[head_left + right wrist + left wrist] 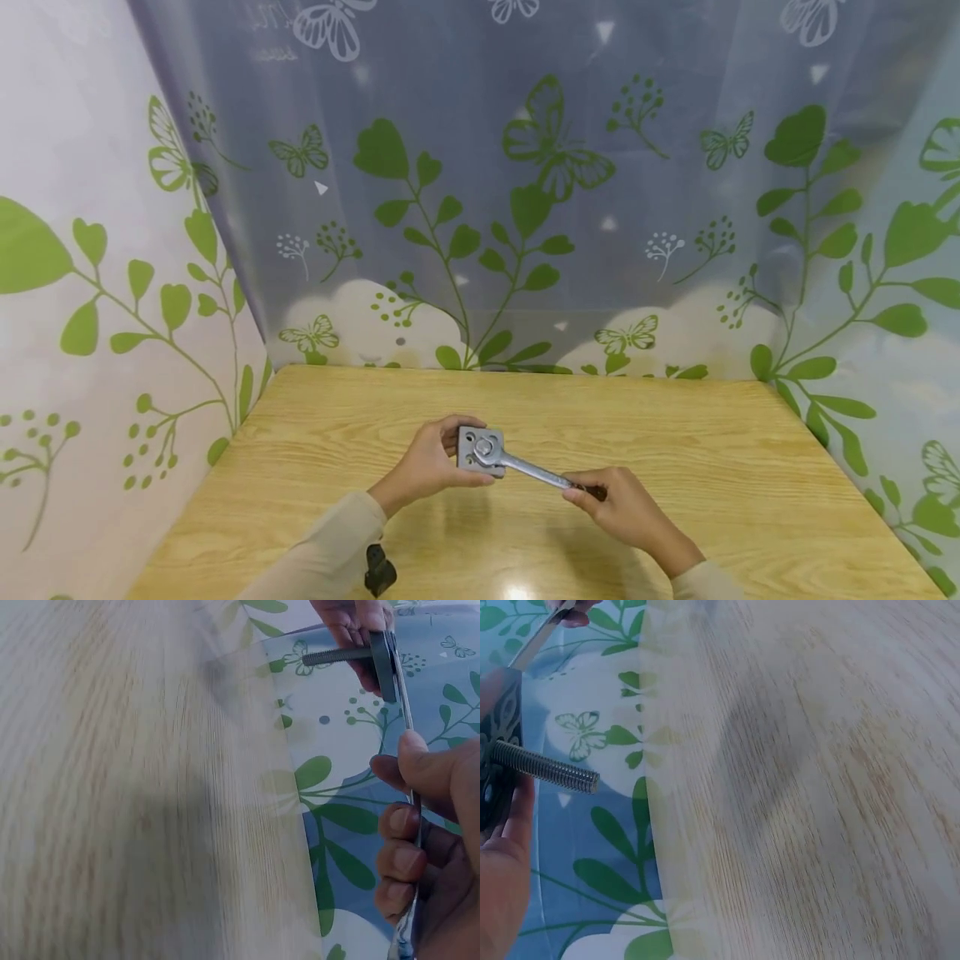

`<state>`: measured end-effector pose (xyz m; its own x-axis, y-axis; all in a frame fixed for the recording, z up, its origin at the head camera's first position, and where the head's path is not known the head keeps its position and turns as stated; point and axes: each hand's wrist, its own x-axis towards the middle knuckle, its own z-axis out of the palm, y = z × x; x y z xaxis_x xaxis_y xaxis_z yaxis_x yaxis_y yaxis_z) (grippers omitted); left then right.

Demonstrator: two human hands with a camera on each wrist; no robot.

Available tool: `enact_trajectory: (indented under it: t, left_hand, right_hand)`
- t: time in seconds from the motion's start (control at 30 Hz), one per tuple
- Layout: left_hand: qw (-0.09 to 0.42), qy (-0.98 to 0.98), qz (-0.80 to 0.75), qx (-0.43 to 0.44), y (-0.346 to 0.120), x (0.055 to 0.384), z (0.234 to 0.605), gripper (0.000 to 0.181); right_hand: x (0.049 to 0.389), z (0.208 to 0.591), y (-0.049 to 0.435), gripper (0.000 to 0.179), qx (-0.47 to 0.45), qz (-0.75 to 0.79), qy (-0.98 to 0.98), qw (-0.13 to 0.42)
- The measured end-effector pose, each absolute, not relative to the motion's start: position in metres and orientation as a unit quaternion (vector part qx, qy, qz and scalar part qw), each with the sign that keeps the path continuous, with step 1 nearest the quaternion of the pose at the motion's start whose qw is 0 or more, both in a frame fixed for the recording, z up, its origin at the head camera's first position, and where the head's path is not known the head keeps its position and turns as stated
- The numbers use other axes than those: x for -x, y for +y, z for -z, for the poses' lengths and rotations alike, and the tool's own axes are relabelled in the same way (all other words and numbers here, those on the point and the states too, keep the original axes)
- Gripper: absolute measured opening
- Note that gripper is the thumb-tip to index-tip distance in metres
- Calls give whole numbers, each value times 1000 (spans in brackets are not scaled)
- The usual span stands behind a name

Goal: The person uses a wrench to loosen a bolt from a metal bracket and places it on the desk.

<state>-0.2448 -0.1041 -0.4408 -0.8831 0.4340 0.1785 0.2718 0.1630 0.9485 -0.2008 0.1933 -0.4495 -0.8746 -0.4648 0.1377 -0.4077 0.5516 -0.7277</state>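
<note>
In the head view my left hand grips a square grey metal plate with holes by its edges, above the table. A bolt passes through the plate; its threaded shank sticks out of the far side in the left wrist view. Around the bolt head sits the ring end of a steel wrench. My right hand holds the wrench's other end, fingers curled round the handle and thumb along it in the right wrist view.
Below the hands lies a wood-grain table. A black object, its kind unclear, shows beside the left sleeve. Curtains printed with leaves and butterflies stand behind the table and at both sides.
</note>
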Motion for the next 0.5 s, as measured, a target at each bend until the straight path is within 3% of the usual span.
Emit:
enact_trajectory:
  t: [0.5]
  left_hand:
    - [124,757,-557,-317,-102,242,437,62]
  right_hand:
    - [264,427,214,36,362,325,869,89]
